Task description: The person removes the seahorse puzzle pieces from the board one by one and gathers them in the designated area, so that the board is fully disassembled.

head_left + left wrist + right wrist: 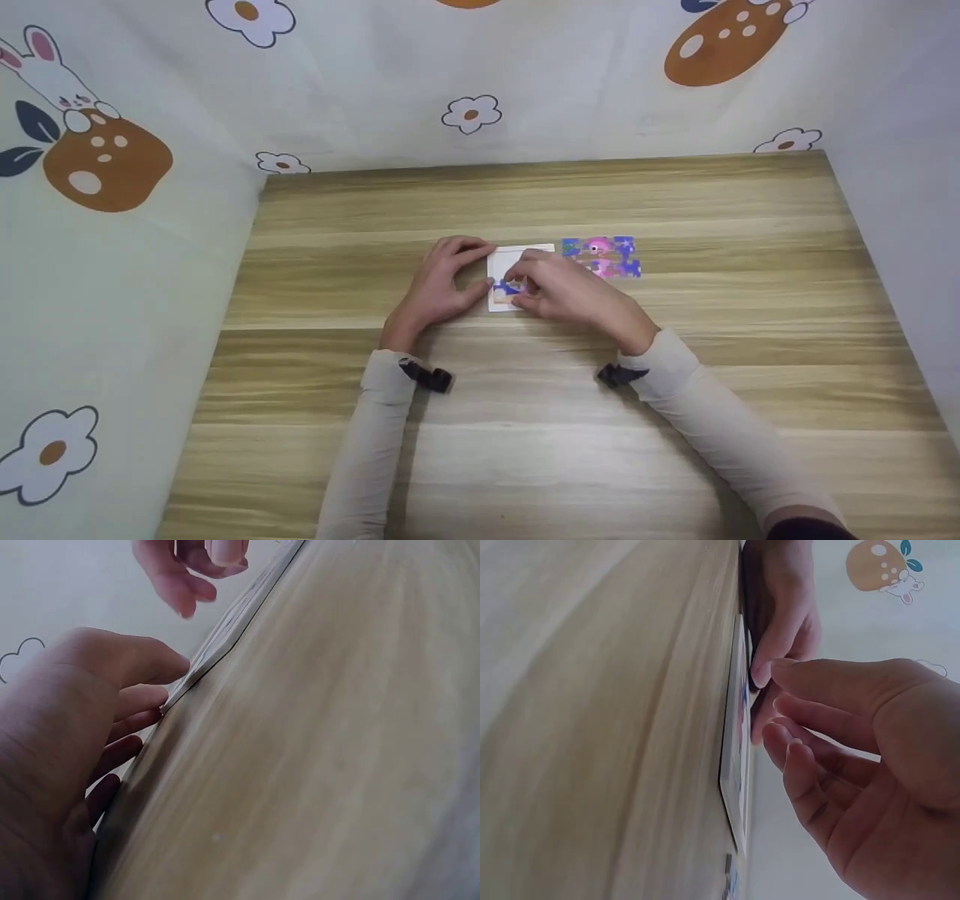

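A small white square puzzle tray [521,251] lies on the wooden table, with blue and tan pieces [501,295] in its lower left part. My left hand [442,281] rests at the tray's left side; its thumb and index finger are spread apart and touch the edge. Over the tray, my right hand [562,285] has thumb and fingertips bent towards each other, and appears to pinch a small blue and white puzzle piece [514,286]. In the right wrist view, the right fingers [801,772] curl above the tray [731,757], mostly hiding what is between them.
Several blue and pink puzzle pieces [626,255] lie together just right of the tray, partly covered by my right hand. The wooden table [525,435] stretches around them. A patterned cloth [375,90] hangs behind the table's far edge.
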`<state>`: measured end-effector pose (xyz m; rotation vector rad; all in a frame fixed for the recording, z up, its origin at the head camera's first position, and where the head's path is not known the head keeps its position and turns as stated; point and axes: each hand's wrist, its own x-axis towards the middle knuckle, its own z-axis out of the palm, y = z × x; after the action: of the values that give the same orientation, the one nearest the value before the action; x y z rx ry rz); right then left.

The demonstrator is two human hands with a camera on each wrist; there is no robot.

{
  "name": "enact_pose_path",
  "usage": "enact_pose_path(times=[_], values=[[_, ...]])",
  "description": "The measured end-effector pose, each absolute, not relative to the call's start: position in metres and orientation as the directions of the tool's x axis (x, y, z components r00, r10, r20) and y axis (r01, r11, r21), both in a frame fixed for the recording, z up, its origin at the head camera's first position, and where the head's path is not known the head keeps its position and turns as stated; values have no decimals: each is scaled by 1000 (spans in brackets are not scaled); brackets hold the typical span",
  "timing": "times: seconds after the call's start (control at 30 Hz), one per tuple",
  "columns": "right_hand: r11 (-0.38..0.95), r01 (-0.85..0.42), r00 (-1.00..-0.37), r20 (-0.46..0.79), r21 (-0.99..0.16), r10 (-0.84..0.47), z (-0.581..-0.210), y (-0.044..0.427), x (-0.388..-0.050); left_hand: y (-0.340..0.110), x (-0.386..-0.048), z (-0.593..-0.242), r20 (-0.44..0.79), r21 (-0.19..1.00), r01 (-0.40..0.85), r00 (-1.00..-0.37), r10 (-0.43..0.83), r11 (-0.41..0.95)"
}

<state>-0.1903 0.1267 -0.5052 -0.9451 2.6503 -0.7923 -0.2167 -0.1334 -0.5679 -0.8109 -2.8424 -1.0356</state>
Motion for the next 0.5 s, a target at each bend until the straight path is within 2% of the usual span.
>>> enact_pose_path(times=[0.5], values=[[658,-509,-761,-67,-555,-646,-512,114,-191,-132,-217,-569,185,601,476,-864,468,642]])
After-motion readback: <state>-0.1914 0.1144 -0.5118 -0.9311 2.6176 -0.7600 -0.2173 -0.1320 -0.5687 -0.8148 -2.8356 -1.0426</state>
